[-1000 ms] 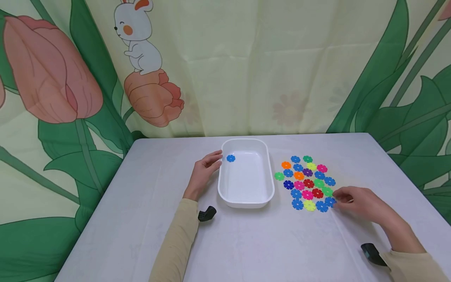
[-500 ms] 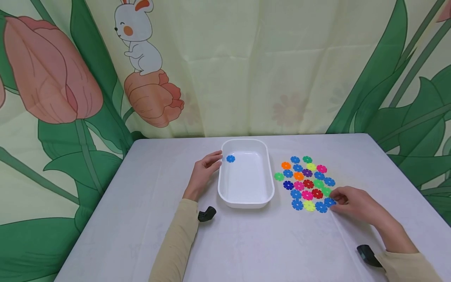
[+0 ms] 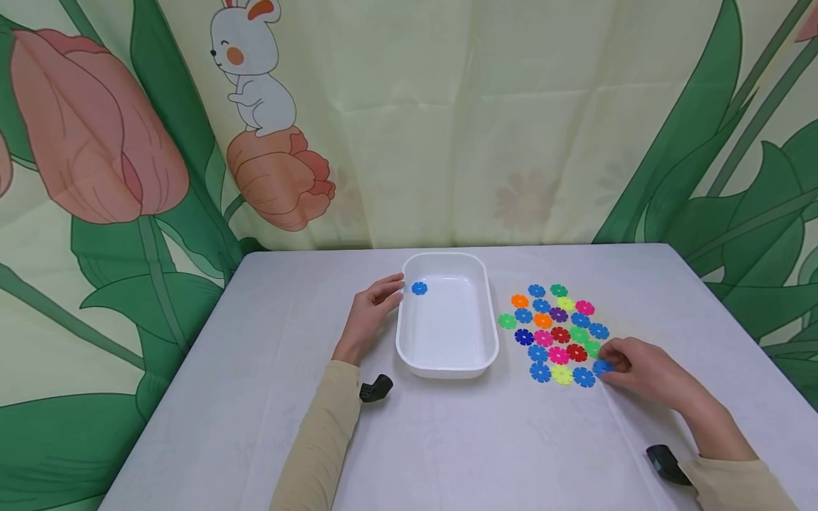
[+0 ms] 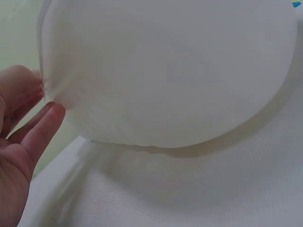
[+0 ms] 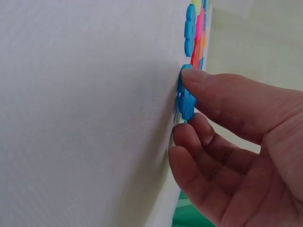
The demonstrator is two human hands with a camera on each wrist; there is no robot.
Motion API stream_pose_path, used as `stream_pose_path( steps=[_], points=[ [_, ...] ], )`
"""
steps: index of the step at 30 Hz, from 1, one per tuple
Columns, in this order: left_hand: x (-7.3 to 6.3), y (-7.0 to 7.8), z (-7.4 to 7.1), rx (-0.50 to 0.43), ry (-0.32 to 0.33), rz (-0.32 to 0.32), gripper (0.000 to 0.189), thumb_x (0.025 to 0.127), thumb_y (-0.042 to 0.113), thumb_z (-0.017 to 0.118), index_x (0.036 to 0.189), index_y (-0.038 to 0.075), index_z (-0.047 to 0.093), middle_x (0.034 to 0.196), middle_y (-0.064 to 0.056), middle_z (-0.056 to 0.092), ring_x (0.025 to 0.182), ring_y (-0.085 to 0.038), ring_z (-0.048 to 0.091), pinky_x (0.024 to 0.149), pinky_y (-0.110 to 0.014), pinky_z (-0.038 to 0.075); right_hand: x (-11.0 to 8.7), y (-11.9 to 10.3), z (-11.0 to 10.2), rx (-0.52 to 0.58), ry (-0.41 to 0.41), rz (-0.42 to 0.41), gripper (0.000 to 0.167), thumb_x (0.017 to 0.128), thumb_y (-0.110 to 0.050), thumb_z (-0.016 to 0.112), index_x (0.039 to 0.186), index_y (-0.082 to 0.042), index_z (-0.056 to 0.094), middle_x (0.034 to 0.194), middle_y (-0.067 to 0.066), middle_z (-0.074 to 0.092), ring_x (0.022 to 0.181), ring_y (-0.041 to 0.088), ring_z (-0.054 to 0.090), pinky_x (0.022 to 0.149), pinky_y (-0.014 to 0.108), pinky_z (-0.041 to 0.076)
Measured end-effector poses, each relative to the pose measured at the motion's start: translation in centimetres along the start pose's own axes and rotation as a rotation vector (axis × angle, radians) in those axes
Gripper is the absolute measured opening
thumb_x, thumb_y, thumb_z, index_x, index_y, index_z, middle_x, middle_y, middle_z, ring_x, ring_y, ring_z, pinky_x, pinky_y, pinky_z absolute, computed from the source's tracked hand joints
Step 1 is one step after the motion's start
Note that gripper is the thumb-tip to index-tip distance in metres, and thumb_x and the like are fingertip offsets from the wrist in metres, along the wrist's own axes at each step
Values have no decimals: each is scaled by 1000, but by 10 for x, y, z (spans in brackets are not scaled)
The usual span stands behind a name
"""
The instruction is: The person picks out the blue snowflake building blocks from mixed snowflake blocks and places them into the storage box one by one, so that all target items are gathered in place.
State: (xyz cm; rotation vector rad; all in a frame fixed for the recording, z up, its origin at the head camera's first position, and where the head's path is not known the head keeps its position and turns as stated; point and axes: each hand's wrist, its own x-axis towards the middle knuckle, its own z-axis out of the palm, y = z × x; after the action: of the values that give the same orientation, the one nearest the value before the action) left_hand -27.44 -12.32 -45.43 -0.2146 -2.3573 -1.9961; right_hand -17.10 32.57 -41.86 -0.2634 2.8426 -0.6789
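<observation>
A white tray [image 3: 447,365] stands mid-table with one blue flower-shaped disc [image 3: 419,288] inside, near its left wall. My left hand [image 3: 371,316] touches the tray's left side with extended fingers; in the left wrist view the fingertips [image 4: 57,111] meet its outer wall. To the right of the tray lies a cluster of flower-shaped plastic discs [image 3: 559,334] in several colours. At the cluster's near right corner my right hand [image 3: 652,372] pinches a blue disc [image 5: 186,94]. The thumb lies on its face, while the other fingers curl beside it, partly hiding their contact.
A white cloth covers the table [image 3: 486,447]. Behind it hangs a curtain [image 3: 415,142] printed with a rabbit and tulips. Black devices [image 3: 375,388] sit at both wrists.
My right hand has shifted slightly left onto the corner blue disc, which now sits a little farther from its neighbours. My left hand and the tray stay put.
</observation>
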Motion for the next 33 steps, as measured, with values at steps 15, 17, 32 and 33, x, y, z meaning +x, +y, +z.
stream_pose_path(
  steps=[15,17,32,33],
  points=[
    [-3,-1,2,29,-1,-14,34,94,23,67,125,10,67,136,13,56,131,-13,47,107,-36,42,-7,7,1,1,16,24,54,72,-19,86,111,8,60,94,11,59,87,26,55,71,39,56],
    [-3,0,3,28,-1,-17,33,94,23,67,125,10,67,135,14,56,131,-11,47,107,-35,42,-8,7,1,7,8,22,53,73,-19,86,111,8,61,95,10,60,87,25,55,72,38,55],
    [-1,-1,0,23,-2,-9,33,94,21,67,125,9,67,135,15,56,129,-9,48,103,-30,45,-10,8,5,-6,55,-60,42,75,-13,84,110,1,66,95,7,54,88,22,52,62,17,49],
    [0,-1,0,20,-4,-8,33,94,21,67,125,9,67,135,14,56,129,-10,48,103,-29,45,-10,8,5,-5,58,-62,42,75,-12,84,110,0,66,96,7,54,88,22,52,62,17,49]
  ],
)
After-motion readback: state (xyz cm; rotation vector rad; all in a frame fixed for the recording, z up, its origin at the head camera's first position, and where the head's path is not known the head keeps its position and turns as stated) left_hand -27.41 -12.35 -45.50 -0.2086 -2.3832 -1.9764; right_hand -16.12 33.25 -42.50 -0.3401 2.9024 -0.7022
